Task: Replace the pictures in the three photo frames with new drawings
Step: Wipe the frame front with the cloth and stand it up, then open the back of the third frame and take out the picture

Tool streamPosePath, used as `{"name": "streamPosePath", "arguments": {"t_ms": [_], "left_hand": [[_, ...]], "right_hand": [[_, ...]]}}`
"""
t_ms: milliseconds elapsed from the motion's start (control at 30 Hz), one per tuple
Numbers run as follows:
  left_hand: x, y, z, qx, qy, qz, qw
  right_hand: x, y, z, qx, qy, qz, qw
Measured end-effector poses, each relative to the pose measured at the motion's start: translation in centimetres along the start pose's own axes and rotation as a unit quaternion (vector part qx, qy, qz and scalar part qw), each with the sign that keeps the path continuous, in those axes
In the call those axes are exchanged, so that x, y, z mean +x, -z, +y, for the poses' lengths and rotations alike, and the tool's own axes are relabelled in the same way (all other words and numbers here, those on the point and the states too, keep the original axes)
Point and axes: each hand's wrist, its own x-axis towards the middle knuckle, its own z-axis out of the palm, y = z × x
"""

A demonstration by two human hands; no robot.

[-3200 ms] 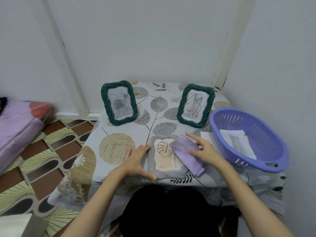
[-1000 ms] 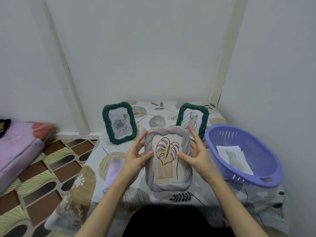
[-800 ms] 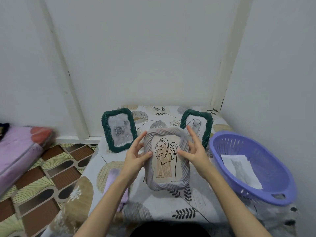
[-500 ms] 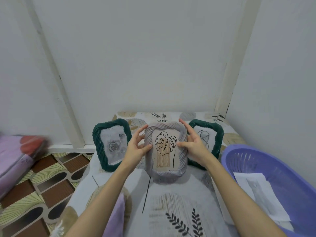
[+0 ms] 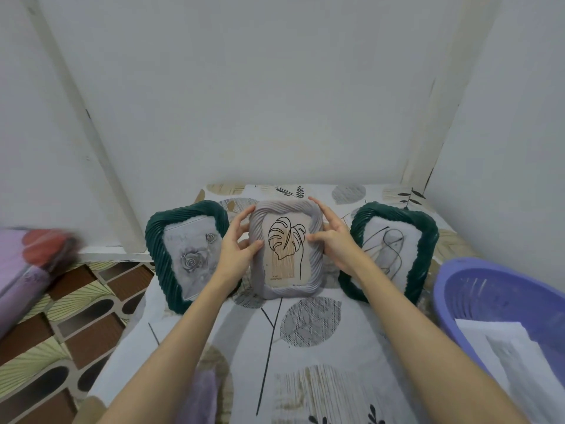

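A grey rope-edged photo frame [image 5: 286,289] with a leaf drawing stands upright on the table, between two dark green frames. My left hand [image 5: 237,249] holds its left edge, thumb on the front. My right hand [image 5: 331,240] holds its right edge, fingers spread along the rim. The green frame on the left [image 5: 159,240] shows a grey rose picture. The green frame on the right [image 5: 428,240] shows a line drawing.
A purple plastic basket [image 5: 458,289] at the right holds white paper sheets [image 5: 516,362]. A folded purple cloth [image 5: 201,396] lies at the table's near left edge. The table [image 5: 305,347] has a leaf-print cover and sits in a wall corner. Patterned floor and bedding lie to the left.
I lifted the grey frame off the table, carried it back and stood it upright between the two green frames. The purple cloth went from my right hand to the table's left side.
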Motion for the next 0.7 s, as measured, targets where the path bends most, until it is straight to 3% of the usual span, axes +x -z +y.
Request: {"name": "streamPosePath", "arguments": {"t_ms": [200, 367, 533, 633, 700], "left_hand": [[0.0, -0.1, -0.2, -0.002, -0.006, 0.005, 1.000], [-0.3, 0.1, 0.7, 0.041, -0.019, 0.005, 0.999], [-1.3, -2.3, 2.8, 0.231, -0.196, 0.049, 0.952], [-2.1, -6.1, 3.6, 0.226, -0.247, -0.017, 0.942], [-2.6, -9.0, 3.5, 0.192, -0.187, -0.090, 0.959]], "right_hand": [[-0.5, -0.3, 0.1, -0.013, 0.001, 0.013, 1.000], [-2.3, -0.2, -2.1, -0.170, 0.031, 0.025, 0.985], [-7.0, 1.1, -4.0, -0.218, 0.113, 0.127, 0.961], [-10.2, 2.3, -3.8, -0.306, 0.206, 0.300, 0.880], [-11.3, 3.5, -3.3, -0.371, 0.191, 0.400, 0.816]]}}
